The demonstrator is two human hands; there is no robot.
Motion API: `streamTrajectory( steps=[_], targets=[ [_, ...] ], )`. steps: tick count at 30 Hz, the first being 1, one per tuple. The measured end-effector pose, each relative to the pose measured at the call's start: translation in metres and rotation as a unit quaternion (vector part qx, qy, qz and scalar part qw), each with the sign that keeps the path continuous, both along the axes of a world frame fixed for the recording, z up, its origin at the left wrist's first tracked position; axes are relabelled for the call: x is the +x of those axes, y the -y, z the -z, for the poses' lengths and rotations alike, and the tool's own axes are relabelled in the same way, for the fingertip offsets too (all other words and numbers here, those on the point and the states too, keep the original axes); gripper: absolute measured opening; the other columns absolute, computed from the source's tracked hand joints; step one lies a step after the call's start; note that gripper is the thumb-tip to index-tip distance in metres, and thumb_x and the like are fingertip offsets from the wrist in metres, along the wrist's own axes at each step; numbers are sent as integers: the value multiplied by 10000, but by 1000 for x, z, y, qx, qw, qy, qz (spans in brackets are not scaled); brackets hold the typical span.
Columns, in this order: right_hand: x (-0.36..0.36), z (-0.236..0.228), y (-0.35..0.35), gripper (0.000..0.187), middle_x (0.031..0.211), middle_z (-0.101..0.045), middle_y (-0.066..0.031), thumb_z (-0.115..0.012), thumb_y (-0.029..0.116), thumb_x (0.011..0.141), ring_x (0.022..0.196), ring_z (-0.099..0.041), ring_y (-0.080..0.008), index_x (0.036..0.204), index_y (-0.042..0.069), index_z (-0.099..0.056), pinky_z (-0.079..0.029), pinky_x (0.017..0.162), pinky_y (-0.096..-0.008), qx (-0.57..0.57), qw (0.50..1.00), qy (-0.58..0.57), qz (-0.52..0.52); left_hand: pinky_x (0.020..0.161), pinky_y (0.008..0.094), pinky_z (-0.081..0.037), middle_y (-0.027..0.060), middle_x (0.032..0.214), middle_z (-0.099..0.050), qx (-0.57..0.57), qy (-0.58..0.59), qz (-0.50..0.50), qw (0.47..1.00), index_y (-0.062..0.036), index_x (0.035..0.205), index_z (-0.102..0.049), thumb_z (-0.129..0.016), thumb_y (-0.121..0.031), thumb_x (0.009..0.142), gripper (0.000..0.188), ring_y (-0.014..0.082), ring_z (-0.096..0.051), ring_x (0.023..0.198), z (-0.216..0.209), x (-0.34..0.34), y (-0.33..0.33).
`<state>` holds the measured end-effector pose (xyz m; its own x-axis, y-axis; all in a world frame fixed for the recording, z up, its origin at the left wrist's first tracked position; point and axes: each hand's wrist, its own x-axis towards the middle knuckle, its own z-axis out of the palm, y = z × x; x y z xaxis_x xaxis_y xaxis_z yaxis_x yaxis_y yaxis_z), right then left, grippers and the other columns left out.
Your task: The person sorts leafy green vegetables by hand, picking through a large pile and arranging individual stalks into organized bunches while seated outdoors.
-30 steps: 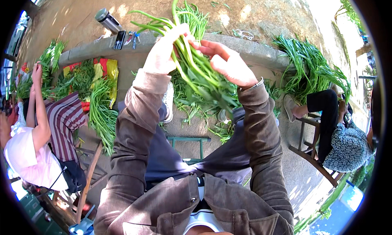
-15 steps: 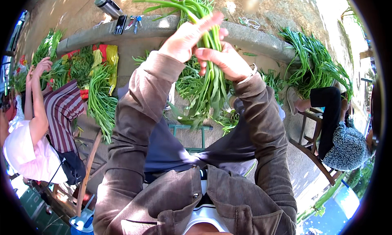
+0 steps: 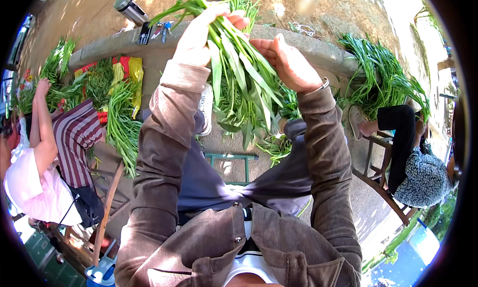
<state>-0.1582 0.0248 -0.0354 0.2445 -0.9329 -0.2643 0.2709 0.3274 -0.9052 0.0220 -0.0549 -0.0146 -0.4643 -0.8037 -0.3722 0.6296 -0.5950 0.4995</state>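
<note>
My left hand (image 3: pixel 203 34) is closed round the stems of a bunch of water spinach (image 3: pixel 241 70), a leafy green with long hollow-looking stalks. The stem ends stick out to the upper left past that hand, and the long leaves hang down toward my knees. Beside the leaves, to their right, my right hand (image 3: pixel 294 65) is open with fingers stretched, close to the bunch; whether its fingertips touch a leaf I cannot tell. Below the bunch, more loose greens (image 3: pixel 276 150) lie on the ground between my feet, partly hidden by it.
A stone curb (image 3: pixel 313 48) runs across ahead, carrying a phone (image 3: pixel 145 33), keys (image 3: pixel 163 30) and white string (image 3: pixel 302 29). A steel flask (image 3: pixel 130 9) stands behind it. Greens are heaped left (image 3: pixel 123 120) and right (image 3: pixel 373 72). People sit on both sides.
My left hand has shifted left with the bunch, whose leaves now fan out. The right hand has let go of the stems, opened and moved slightly right. The person at left has drawn their hands together.
</note>
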Motion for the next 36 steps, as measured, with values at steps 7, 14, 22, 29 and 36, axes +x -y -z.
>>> streamTrajectory(
  steps=[7, 14, 22, 29, 36],
  targets=[
    [42, -7, -26, 687, 1143, -540, -95, -753, 167, 697, 1025, -499, -150, 1251, -25, -395, -404, 904, -295, -43, 996, -39, -69, 731, 399, -503, 71, 737, -550, -41, -27, -1, 999, -39, 803, -516, -587, -163, 824, 145, 220, -578, 729, 6, 9, 8],
    [37, -15, -25, 295, 896, -562, 22, -613, 192, 837, 804, -467, -71, 1076, 28, -557, -414, 718, -244, -58, 992, -53, -98, 891, 472, -439, 190, 1090, -546, -82, -96, 93, 988, -53, 1140, -447, -547, -243, 854, 357, 333, -541, 1006, -4, -2, -2],
    [28, -24, -24, 459, 753, -508, 29, -623, 404, 802, 689, -434, -74, 986, -11, -556, -384, 606, -228, -28, 979, -156, -131, 685, 371, -492, 75, 848, -547, -79, -8, 77, 994, -4, 1197, -398, -558, -131, 838, 413, 181, -558, 709, 0, -12, -9],
    [-18, -31, -26, 388, 1027, -607, -81, -522, 332, 893, 860, -604, -140, 1127, 23, -539, -491, 708, -248, 26, 995, -68, 71, 619, 316, -463, 60, 701, -535, 45, -90, 24, 995, -14, 869, -499, -537, -126, 839, 121, 184, -527, 641, -10, 24, 18],
    [-29, -27, -32, 186, 861, -626, -26, -558, 184, 881, 689, -578, -67, 988, 39, -606, -476, 623, -199, -32, 990, -78, 113, 670, 336, -458, 92, 642, -529, 23, -38, -52, 998, -21, 715, -525, -538, -159, 821, 175, 230, -528, 652, -4, 33, 27]
  ],
)
